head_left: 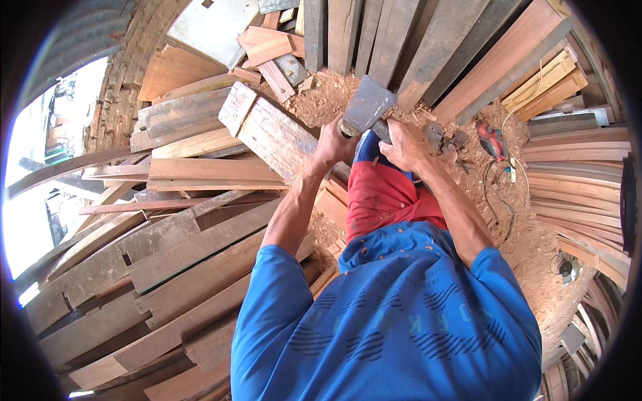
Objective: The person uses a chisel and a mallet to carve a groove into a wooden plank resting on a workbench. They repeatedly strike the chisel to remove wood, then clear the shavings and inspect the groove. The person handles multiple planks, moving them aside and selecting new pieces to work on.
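In front of my knees, both my hands are closed on a grey, flat-faced block-shaped tool (370, 105); I cannot make out its exact kind. My left hand (333, 142) wraps round its lower left side, by a dark rounded part with a tan end. My right hand (406, 146) grips a short dark piece at its lower right. Left of my left hand, a thick, rough, pale plank (271, 130) lies slanted with a narrow strip across its far end. My red-trousered legs (384, 197) are below the tool.
Stacked boards (200, 267) fill the left side. Upright dark planks (394, 40) stand ahead, and curved wooden pieces (575, 177) are piled at right. A red power tool (492, 140) with a cord rests on the shavings-covered ground (542, 281). A white panel (210, 27) leans at the back.
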Tool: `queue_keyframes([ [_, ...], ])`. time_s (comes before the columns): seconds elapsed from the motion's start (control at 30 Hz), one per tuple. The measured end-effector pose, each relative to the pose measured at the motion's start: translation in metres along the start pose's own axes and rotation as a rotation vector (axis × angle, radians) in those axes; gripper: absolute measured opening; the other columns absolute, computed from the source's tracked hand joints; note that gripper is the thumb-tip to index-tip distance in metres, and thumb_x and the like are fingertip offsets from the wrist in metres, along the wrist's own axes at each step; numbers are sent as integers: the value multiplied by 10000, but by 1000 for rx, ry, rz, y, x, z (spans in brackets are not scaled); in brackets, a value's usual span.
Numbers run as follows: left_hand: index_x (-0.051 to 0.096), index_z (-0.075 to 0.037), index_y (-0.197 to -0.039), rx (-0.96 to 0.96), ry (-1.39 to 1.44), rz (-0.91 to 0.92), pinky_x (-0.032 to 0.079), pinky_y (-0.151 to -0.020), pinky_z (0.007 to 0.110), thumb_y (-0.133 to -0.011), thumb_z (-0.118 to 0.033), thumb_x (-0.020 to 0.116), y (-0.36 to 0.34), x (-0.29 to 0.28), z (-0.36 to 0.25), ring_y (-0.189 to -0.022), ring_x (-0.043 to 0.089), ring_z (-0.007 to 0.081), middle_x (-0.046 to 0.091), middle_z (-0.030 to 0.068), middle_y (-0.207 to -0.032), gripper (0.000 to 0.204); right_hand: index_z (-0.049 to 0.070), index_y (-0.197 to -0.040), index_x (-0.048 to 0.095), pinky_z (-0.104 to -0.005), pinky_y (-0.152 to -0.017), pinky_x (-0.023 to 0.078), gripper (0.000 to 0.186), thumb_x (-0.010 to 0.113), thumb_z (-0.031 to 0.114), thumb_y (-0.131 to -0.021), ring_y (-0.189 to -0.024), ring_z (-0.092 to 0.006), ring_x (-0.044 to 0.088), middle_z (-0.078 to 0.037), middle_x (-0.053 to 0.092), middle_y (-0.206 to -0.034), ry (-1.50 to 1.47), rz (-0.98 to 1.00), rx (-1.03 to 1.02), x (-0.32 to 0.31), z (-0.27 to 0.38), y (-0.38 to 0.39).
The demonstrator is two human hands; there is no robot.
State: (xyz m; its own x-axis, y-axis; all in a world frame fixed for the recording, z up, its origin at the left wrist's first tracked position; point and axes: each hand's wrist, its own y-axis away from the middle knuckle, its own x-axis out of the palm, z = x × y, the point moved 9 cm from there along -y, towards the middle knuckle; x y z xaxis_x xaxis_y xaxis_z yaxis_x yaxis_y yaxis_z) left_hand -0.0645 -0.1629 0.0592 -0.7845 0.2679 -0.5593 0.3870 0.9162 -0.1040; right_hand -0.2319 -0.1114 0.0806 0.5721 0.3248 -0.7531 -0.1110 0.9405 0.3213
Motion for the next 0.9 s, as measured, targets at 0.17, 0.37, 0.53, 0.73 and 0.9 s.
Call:
queue_keyframes([
  [0.17, 652, -46, -945, -191, 27, 103, 551, -663, 333, -870, -272, 781, 1, 1, 17, -715, 681, 132, 713, 75, -769, 271, -33, -1042, 611, -451, -770, 542, 367, 724, 246, -832, -841, -353, 688, -238, 671, -935, -170, -116, 41, -37, -9, 5],
  [0.37, 669, -39, -962, -212, 220, 65, 565, -679, 326, -846, -185, 801, 7, 6, 23, -714, 672, 113, 731, 62, -795, 229, -40, -979, 622, -448, -711, 515, 376, 727, 303, -867, -784, -360, 648, -230, 664, -870, -343, -402, -71, -93, -26, 0],
  [0.53, 694, -33, -1145, -53, -52, -58, 562, -893, 391, -724, -183, 850, 14, -6, 17, -975, 716, 290, 734, 217, -1026, 473, -50, -1227, 588, -507, -881, 520, 484, 706, 262, -876, -1032, -495, 643, -318, 677, -1076, -241, -380, -252, -58, 24, 0],
  [0.73, 649, -46, -1042, -181, 154, 93, 559, -710, 436, -751, -213, 801, 11, -5, 7, -783, 715, 372, 709, 196, -852, 368, -37, -1084, 622, -433, -683, 549, 390, 740, 192, -792, -717, -323, 685, -176, 690, -883, -421, -6, 7, 10, -11, -9],
  [0.9, 659, -73, -1084, -255, 134, 156, 556, -767, 450, -760, -208, 768, 13, 11, 28, -867, 705, 352, 715, 194, -923, 368, 3, -987, 568, -278, -476, 469, 299, 722, 235, -877, -514, -107, 557, -27, 582, -728, -731, -212, 3, -69, 10, -5],
])
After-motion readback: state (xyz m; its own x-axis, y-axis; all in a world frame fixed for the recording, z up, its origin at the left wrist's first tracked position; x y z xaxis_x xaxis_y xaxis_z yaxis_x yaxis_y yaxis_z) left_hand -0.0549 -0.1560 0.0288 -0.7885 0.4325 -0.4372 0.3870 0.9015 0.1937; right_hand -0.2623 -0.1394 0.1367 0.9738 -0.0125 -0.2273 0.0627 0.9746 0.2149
